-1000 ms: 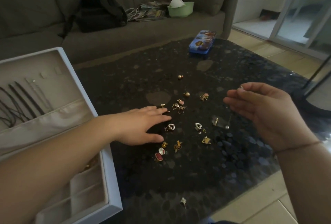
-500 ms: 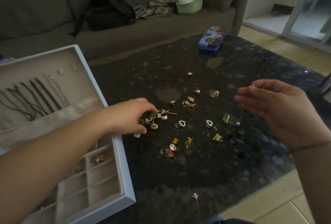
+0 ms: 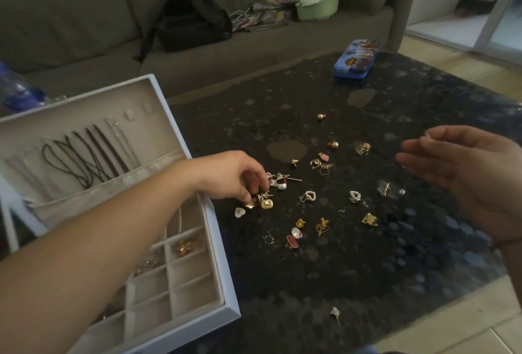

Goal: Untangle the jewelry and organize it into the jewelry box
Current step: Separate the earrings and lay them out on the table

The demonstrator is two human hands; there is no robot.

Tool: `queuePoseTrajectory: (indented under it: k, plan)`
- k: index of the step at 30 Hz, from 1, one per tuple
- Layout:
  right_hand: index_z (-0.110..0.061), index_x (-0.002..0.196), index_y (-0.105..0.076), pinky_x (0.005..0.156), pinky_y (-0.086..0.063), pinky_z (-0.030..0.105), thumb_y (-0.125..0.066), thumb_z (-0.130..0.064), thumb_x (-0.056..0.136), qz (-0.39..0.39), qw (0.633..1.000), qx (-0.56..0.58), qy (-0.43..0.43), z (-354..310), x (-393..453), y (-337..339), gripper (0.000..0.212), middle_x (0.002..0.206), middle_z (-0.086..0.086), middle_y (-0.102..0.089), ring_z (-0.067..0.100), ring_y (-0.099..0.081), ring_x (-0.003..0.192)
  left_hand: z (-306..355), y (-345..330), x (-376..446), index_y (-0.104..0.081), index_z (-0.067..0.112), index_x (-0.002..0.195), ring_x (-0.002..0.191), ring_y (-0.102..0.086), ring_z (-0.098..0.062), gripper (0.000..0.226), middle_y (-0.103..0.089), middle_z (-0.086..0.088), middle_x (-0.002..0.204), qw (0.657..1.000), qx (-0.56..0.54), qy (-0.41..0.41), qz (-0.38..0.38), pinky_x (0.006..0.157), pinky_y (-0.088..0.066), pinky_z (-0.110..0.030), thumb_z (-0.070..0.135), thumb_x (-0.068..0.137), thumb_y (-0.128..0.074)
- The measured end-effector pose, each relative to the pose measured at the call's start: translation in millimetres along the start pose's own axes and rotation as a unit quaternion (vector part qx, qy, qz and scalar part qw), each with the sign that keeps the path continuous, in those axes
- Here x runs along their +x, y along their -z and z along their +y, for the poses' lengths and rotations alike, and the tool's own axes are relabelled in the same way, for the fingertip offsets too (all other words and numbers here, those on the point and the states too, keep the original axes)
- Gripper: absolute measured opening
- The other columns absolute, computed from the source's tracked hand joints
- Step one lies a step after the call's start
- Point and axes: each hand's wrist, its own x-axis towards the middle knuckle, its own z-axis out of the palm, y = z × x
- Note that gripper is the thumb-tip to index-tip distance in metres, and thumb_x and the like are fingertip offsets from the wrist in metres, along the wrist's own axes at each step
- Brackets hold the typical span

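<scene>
At nine o'clock of the scatter, just beside the rim of the jewelry box (image 3: 226,291): left hand (image 3: 234,177) curled down, fingertips grasping at a knotted clump of earrings (image 3: 267,201). A second ago, flat and outstretched there, with no clump showing; half a second ago, already bunched over it. Since then, only a tighter curl and a small draw toward the box.

Out at three o'clock, hovering above the surface (image 3: 367,269): right hand (image 3: 463,172), palm turned inward, fingers nearly straight, much as in both earlier views. Something pale at the upper fingertip and a fine line down toward a small pearl (image 3: 402,191); impossible to tell whether pinched or merely behind.

Judged from this: gathering under way, untangling of the clump likely next, sorting barely begun. Loose pieces well apart across the middle, among them two pearl hearts (image 3: 308,196), and one stray stud (image 3: 335,312) at six o'clock near the edge. Inside the box, cords (image 3: 84,161) hung in the lid and a gold piece (image 3: 185,246) in one compartment; most cells apparently bare.

At one o'clock, far side: blue tin (image 3: 356,59), printed lid, lettering too blurred to read. No other writing or brand legible anywhere.
</scene>
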Motion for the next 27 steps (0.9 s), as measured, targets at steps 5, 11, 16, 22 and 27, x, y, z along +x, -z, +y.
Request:
queuePoseTrajectory:
  k: [5, 11, 16, 22, 27]
  plan:
    - [-0.017, 0.084, -0.06, 0.077, -0.06, 0.031, -0.058, -0.005, 0.094, -0.004, 1.0, -0.001, 0.006, 2, 1, -1, 0.015, 0.077, 0.005, -0.075, 0.022, -0.075, 0.076, -2, -3, 3, -0.07, 0.028, 0.108, 0.088, -0.063, -0.002, 0.034, -0.066, 0.012, 0.097, 0.995, 0.006, 0.005, 0.099, 0.07, -0.049, -0.013, 0.0, 0.089, -0.066]
    - [-0.017, 0.085, -0.06, 0.078, -0.059, 0.031, -0.058, -0.006, 0.093, -0.007, 1.0, -0.003, 0.005, 2, 2, -1, 0.014, 0.078, 0.005, -0.075, 0.022, -0.075, 0.077, -3, -14, 9, -0.063, 0.033, 0.124, 0.076, -0.061, -0.004, 0.04, -0.064, 0.012, 0.098, 0.998, 0.023, -0.021, 0.054, 0.072, -0.053, -0.022, 0.021, 0.087, -0.076]
    - [-0.017, 0.085, -0.059, 0.074, -0.06, 0.028, -0.058, -0.006, 0.093, -0.01, 1.0, -0.006, 0.01, 3, 2, -2, 0.014, 0.078, 0.005, -0.075, 0.021, -0.075, 0.075, 1, -6, 5, -0.063, 0.037, 0.126, 0.073, -0.061, 0.004, 0.045, -0.063, 0.012, 0.102, 0.998, 0.003, -0.037, -0.043, 0.065, -0.047, -0.011, 0.014, 0.088, -0.073]
    - [-0.018, 0.084, -0.059, 0.071, -0.06, 0.026, -0.058, -0.006, 0.094, -0.012, 1.0, -0.006, 0.006, 2, 2, -3, 0.015, 0.076, 0.003, -0.075, 0.019, -0.075, 0.073, -4, -5, 10, -0.066, 0.035, 0.108, 0.083, -0.062, -0.001, 0.041, -0.064, 0.014, 0.098, 0.995, -0.003, -0.002, 0.097, 0.069, -0.046, -0.014, -0.002, 0.09, -0.062]
    - [-0.019, 0.084, -0.059, 0.067, -0.06, 0.023, -0.059, -0.008, 0.092, -0.02, 1.0, -0.005, 0.006, 1, 0, -3, 0.013, 0.075, 0.001, -0.075, 0.017, -0.075, 0.073, -3, -2, 6, -0.066, 0.026, 0.115, 0.085, -0.065, -0.003, 0.04, -0.065, 0.011, 0.107, 1.0, -0.002, 0.002, 0.004, 0.077, -0.055, -0.022, 0.003, 0.084, -0.074]
